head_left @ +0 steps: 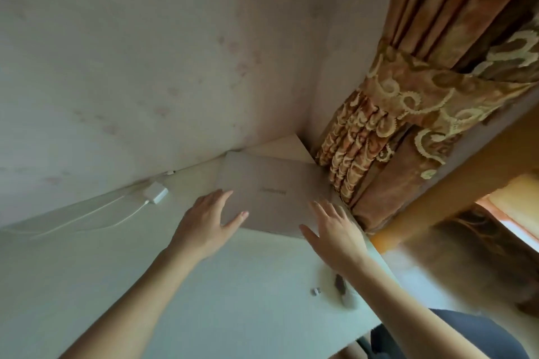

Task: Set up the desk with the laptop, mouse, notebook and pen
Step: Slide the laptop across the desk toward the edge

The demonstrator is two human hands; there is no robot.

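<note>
A closed, pale laptop (pixel 271 186) lies flat on the white desk (pixel 204 285), in the far corner by the wall. My left hand (pixel 208 221) is at the laptop's near left corner, fingers spread, thumb resting on the lid. At the near right edge of the laptop is my right hand (pixel 335 230), fingers apart and partly over the lid. Neither hand is closed around the laptop. A mouse, notebook and pen are not clearly visible.
A white charger brick (pixel 156 192) with its cable (pixel 96 218) lies left of the laptop by the wall. A small white object (pixel 316 291) and a grey-white item (pixel 344 290) lie near the desk's right edge. A patterned brown curtain (pixel 393 125) hangs right of the laptop.
</note>
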